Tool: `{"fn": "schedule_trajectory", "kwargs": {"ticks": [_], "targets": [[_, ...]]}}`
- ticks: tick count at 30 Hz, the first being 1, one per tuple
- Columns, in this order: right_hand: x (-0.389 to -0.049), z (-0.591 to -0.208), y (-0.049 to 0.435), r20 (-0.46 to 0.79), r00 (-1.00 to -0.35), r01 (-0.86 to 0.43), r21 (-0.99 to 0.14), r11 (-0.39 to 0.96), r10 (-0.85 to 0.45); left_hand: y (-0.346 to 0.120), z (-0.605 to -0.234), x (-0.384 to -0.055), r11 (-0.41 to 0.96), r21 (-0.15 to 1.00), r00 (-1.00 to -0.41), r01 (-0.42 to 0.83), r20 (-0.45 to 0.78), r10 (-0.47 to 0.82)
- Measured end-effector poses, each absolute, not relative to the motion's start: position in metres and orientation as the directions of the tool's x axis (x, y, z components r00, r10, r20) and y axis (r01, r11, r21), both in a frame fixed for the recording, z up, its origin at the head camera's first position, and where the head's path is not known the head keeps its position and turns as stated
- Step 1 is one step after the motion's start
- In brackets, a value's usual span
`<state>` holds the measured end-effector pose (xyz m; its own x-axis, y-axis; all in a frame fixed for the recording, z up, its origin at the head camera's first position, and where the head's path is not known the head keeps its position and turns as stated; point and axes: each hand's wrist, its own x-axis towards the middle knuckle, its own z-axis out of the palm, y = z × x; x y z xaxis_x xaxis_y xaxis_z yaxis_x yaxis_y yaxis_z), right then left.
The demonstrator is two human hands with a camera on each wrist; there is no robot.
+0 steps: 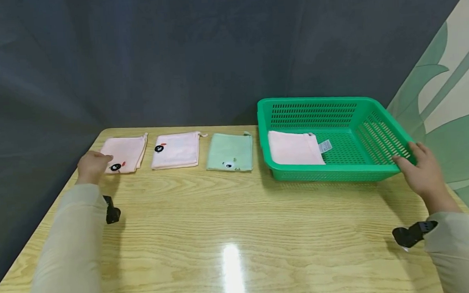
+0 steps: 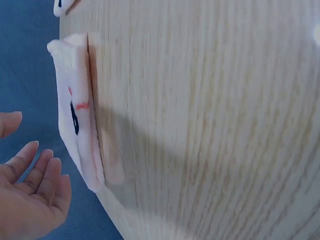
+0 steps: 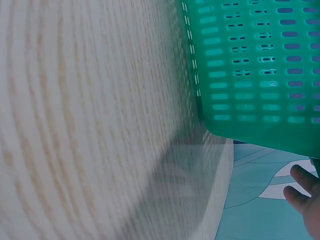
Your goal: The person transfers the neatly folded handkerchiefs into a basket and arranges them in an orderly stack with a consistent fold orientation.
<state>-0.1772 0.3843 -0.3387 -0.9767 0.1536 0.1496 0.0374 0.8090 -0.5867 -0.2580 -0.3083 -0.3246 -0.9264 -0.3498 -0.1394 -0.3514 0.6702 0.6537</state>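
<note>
My left hand [image 1: 93, 166] is at the left edge of a folded pink towel [image 1: 124, 154] with an embroidered eye near its front. In the left wrist view its fingers are relaxed and slightly bent, a small gap away from the towel [image 2: 75, 115]. A paler pink folded towel [image 1: 177, 151] and a mint green one [image 1: 230, 151] lie to the right in a row. My right hand [image 1: 423, 170] grips the front right corner of a green plastic basket [image 1: 327, 170] by its rim. Inside the basket, at its left, rests another folded pink towel [image 1: 294, 148] with a white label.
Everything lies on a wood-grain table [image 1: 175, 238], the basket at its back right. A dark curtain [image 1: 182, 56] hangs behind the table. On the right is a wall panel [image 1: 460, 117] with a green leaf pattern.
</note>
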Motion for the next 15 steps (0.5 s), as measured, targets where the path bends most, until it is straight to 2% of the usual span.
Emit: {"fn": "schedule_trajectory", "kwargs": {"ticks": [7,15], "targets": [[-0.179,-0.339,0.387,0.149,-0.976,0.042,-0.585,0.81,0.158,-0.317,-0.323,-0.257,0.613,0.648,-0.881,-0.452,-0.219,-0.419],[-0.182,-0.339,0.386,0.148,-0.975,0.05,-0.577,0.815,0.164,-0.325,-0.33,-0.253,0.584,0.645,-0.863,-0.492,-0.278,-0.421]]}}
